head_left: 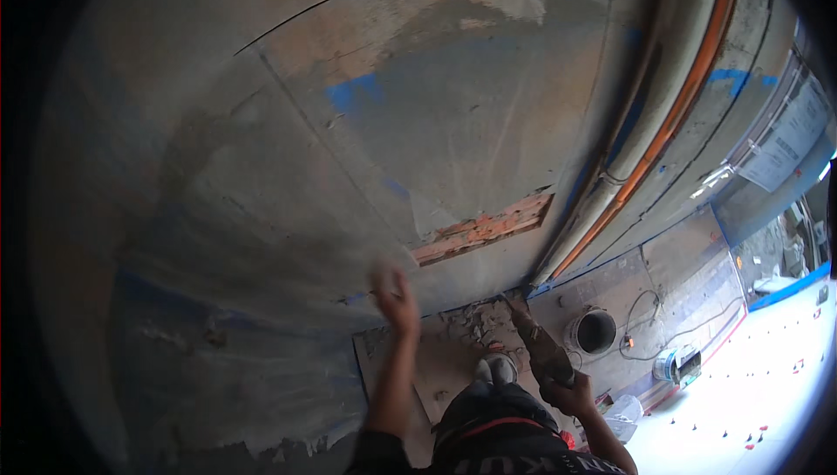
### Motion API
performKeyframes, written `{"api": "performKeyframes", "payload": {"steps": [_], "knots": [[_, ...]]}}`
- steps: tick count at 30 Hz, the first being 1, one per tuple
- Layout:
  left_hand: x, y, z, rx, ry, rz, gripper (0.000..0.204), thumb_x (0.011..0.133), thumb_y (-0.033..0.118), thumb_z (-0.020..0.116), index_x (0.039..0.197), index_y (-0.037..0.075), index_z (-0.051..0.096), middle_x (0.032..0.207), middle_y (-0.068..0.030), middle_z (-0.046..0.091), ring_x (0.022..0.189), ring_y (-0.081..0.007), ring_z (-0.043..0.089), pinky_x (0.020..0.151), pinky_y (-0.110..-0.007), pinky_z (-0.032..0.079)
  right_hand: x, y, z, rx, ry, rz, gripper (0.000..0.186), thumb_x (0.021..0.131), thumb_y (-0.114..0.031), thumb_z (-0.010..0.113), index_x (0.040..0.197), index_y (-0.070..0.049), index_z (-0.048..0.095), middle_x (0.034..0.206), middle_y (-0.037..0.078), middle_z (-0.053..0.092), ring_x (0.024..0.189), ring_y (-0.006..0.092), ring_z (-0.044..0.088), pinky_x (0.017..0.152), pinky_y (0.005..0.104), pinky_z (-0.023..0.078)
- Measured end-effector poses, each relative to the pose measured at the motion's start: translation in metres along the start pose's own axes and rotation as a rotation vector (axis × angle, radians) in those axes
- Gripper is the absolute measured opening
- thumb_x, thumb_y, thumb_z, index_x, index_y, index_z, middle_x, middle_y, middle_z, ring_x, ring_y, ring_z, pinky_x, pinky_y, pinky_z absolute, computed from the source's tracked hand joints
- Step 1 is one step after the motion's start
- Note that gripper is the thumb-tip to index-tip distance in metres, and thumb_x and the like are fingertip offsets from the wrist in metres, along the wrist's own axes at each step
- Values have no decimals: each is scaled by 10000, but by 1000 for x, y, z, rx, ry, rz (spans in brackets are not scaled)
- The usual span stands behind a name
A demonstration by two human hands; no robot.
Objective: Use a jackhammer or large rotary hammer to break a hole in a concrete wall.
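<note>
My left hand is raised beside the grey plastered wall, its fingers apart and blurred, with nothing visible in it; whether it touches the wall I cannot tell. Just above and right of it is an elongated recess showing red brick. My right hand grips a dusty, dark power tool with a long thin bit, pointing down toward grey rubble at the wall's foot. My shoes stand on the dusty floor covering below.
Vertical pipes, white and orange, run along the right of the wall. A bucket, cables and a second container stand on the floor boards at right. Beyond lie white tiles with small red and dark spacers.
</note>
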State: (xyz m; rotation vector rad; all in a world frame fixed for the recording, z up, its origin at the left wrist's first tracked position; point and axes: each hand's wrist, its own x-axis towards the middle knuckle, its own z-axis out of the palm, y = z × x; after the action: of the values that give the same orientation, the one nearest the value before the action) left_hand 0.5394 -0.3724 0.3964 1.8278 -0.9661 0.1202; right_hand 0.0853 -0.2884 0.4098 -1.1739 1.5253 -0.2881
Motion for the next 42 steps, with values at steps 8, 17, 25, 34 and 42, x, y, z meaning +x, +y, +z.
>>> {"api": "performKeyframes", "payload": {"steps": [8, 17, 25, 34, 42], "knots": [[-180, 99, 32, -1296, -613, -1048, 922, 963, 850, 408, 1362, 49, 630, 1224, -148, 700, 1133, -252, 675, 1044, -423, 519, -63, -75, -4, 24, -113, -595, 328, 821, -126, 793, 1116, 11, 746, 1052, 186, 777, 973, 262, 769, 842, 372, 578], [-132, 135, -12, -1802, -859, -1166, 867, 951, 856, 417, 1236, 71, 652, 1108, -155, 714, 1169, -376, 648, 1029, -530, 530, -82, -90, 0, -71, -151, -811, 384, 750, -154, 842, 1085, -2, 731, 1042, 220, 754, 959, 394, 765, 829, 427, 599], [-134, 143, -5, -1772, -849, -1169, 865, 973, 849, 359, 1232, 77, 649, 1094, -156, 706, 1154, -370, 644, 1004, -517, 535, -76, -93, 0, -81, -122, -857, 345, 779, -141, 833, 1073, 6, 731, 973, 216, 749, 853, 397, 768, 728, 422, 605], [-128, 129, 28, -1946, -851, -1181, 877, 972, 853, 349, 1287, 75, 604, 1138, -161, 666, 1222, -369, 597, 1073, -532, 475, -45, -112, -9, -160, -92, -891, 318, 767, -150, 836, 1020, 17, 740, 883, 182, 740, 733, 366, 752, 657, 416, 594], [-122, 136, 30, -1903, -824, -1124, 863, 978, 850, 325, 1287, 87, 583, 1100, -155, 655, 1178, -360, 590, 1060, -517, 469, -36, -123, -15, -129, -116, -895, 364, 744, -171, 855, 1007, 47, 731, 831, 189, 725, 670, 352, 743, 587, 433, 574]]}}
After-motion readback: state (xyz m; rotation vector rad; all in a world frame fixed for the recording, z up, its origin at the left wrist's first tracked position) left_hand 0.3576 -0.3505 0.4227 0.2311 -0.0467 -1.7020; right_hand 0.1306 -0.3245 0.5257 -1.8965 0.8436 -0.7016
